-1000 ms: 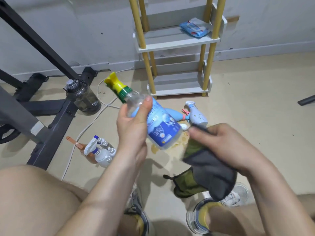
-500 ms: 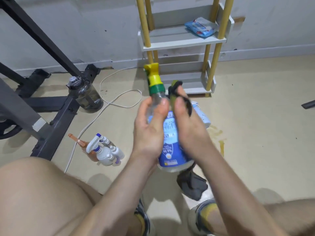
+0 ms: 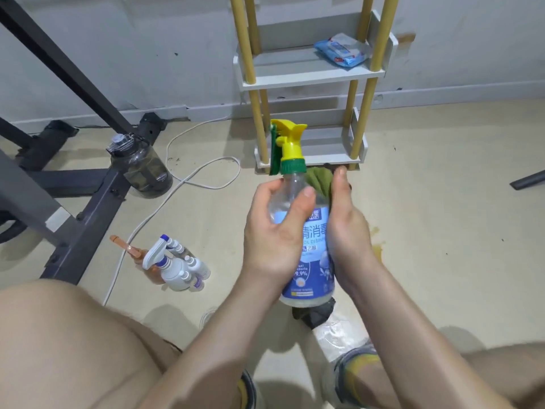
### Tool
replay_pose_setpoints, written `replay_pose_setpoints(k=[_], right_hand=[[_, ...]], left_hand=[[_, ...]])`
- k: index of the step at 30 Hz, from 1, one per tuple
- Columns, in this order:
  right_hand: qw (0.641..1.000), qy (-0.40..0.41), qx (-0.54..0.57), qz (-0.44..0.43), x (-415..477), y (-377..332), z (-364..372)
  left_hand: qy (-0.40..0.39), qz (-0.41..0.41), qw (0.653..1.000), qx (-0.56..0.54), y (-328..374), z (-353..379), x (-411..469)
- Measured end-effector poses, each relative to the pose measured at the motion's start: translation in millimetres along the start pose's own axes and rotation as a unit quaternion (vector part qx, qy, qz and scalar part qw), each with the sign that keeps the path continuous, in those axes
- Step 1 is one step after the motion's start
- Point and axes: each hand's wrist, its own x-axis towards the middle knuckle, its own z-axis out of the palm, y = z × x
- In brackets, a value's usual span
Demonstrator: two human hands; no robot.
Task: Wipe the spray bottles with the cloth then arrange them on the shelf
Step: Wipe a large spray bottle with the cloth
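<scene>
My left hand point(image 3: 274, 231) grips a clear spray bottle point(image 3: 312, 258) with a blue label and a yellow-green trigger head, held upright in front of me. My right hand point(image 3: 345, 228) holds a green and grey cloth point(image 3: 318, 180) against the bottle's right side; the cloth's lower end hangs out below the bottle's base. The white shelf point(image 3: 312, 72) with yellow posts stands behind against the wall, its bottom tier just past the bottle's head. Several other spray bottles point(image 3: 174, 267) lie in a cluster on the floor to the left.
A blue wipes pack point(image 3: 342, 50) lies on the shelf's upper tier. A dark water jug point(image 3: 141, 166) and a white cable point(image 3: 188, 178) sit on the floor beside a black metal frame point(image 3: 73, 184). My knees and shoes fill the bottom edge.
The bottle went from tilted left to upright. My right hand brought the cloth up from the lower right and now holds it against the bottle's side.
</scene>
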Motion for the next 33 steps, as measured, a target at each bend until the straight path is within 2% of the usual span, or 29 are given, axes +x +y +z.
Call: replay_pose_setpoints(k=[2,3,4,5,6,9,11,13,15,18,19,23,25,27,28,29,31,33], right_hand=[[0.984,0.008,-0.121,-0.134,-22,19,9],[0.963,-0.026,-0.169,-0.207,-34,34,15],[0.942,-0.065,-0.215,-0.250,-42,48,21],[0.929,-0.089,-0.249,-0.258,-47,56,27],[0.930,-0.092,-0.258,-0.246,-43,58,30],[0.984,-0.024,-0.084,-0.158,-20,25,28],[0.995,0.024,-0.023,-0.091,2,0,15],[0.992,0.045,-0.044,-0.109,6,-8,7],[0.977,0.038,-0.081,-0.194,-10,12,10],[0.940,-0.012,-0.212,-0.268,-41,47,26],[0.937,-0.011,-0.229,-0.264,-41,47,28],[0.980,0.035,-0.094,-0.170,5,6,13],[0.993,0.014,-0.053,-0.102,24,-10,0],[0.988,0.018,-0.065,-0.137,11,-5,1],[0.980,0.028,-0.077,-0.181,4,7,4],[0.971,0.030,-0.078,-0.222,-4,23,8],[0.956,0.006,-0.090,-0.277,-24,43,16],[0.960,-0.009,-0.096,-0.262,-25,42,16]], left_hand=[[0.064,0.028,0.997,0.037,5,-4,12],[0.087,0.035,0.994,0.047,8,-8,20],[0.090,0.030,0.994,0.057,8,-14,28],[0.072,0.021,0.994,0.074,7,-17,34],[0.050,0.013,0.994,0.094,6,-20,34],[0.006,0.024,0.993,0.113,-7,-17,19],[-0.021,0.026,0.994,0.107,-10,-10,4],[-0.027,0.020,0.992,0.118,-9,-4,-3],[-0.001,0.019,0.991,0.133,-6,-6,4],[0.008,-0.003,0.997,0.082,-3,-14,19],[-0.004,0.003,0.996,0.086,-4,-16,20],[-0.084,0.057,0.985,0.140,-8,-15,2],[-0.114,0.057,0.977,0.173,-10,-11,-6],[-0.101,0.073,0.966,0.228,-7,-10,-6],[-0.086,0.073,0.969,0.220,-4,-10,-4],[-0.070,0.059,0.981,0.169,0,-10,-1],[-0.053,-0.003,0.998,0.012,7,-13,7],[-0.074,-0.050,0.993,-0.080,12,-17,9]])
